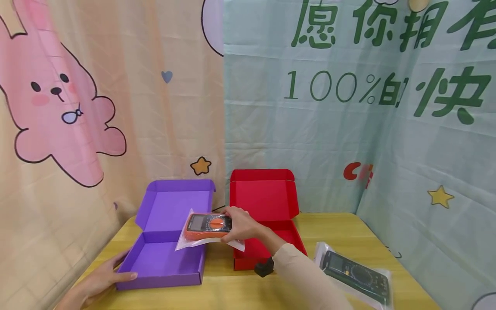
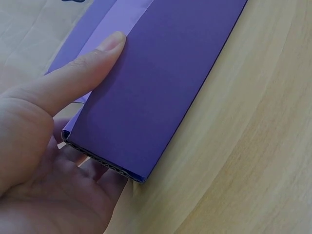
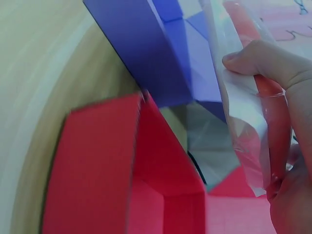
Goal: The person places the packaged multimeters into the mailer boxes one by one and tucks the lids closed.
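Note:
My right hand grips an orange multimeter with a round orange dial, wrapped in a clear plastic bag. It is held in the air between two opened boxes, its left end overlapping the purple box in the head view. In the right wrist view, the thumb presses the bag's side. At the front left corner of the purple box, my left hand holds on. Its thumb lies over the front wall's top edge, while the other fingers are partly hidden behind the corner.
The red box stands open right of the purple one, lid raised. A small black object is at its front. On the right of the wooden table lies a dark multimeter in a clear bag. Printed curtains hang behind.

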Demonstrator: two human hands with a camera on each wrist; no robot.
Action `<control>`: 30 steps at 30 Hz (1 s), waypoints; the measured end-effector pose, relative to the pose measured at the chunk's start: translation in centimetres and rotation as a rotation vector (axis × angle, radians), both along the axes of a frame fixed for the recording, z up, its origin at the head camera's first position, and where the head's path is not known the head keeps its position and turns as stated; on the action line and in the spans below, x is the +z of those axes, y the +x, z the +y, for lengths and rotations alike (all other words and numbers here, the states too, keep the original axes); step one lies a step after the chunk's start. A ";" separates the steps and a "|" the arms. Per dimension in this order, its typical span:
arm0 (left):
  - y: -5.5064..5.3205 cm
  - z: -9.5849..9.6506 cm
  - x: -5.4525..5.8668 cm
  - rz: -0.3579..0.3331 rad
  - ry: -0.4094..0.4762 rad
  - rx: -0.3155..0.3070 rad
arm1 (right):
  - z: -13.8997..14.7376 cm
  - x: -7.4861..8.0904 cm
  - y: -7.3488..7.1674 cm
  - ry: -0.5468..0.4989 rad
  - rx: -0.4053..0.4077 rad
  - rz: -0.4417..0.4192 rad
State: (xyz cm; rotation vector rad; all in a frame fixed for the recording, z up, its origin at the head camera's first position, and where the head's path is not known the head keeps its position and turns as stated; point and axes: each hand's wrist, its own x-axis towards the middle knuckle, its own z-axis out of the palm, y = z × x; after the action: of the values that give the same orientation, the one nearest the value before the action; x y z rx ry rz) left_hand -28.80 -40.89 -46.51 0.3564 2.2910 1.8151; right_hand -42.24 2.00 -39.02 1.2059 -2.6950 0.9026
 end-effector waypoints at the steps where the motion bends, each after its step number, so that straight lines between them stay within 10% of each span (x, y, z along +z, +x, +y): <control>1: 0.0 0.0 0.0 -0.001 -0.008 0.007 | -0.5 -0.1 0.0 0.003 -0.002 0.012; 30: 0.0 0.1 -0.3 -0.017 0.027 0.024 | -10.8 -3.1 1.4 0.072 -0.052 0.014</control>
State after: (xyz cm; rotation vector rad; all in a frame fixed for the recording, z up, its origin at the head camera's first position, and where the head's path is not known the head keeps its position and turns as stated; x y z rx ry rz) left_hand -28.75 -40.74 -46.77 0.3174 2.2711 1.8545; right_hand -40.83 -8.82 -42.16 1.1442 -2.7560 0.7936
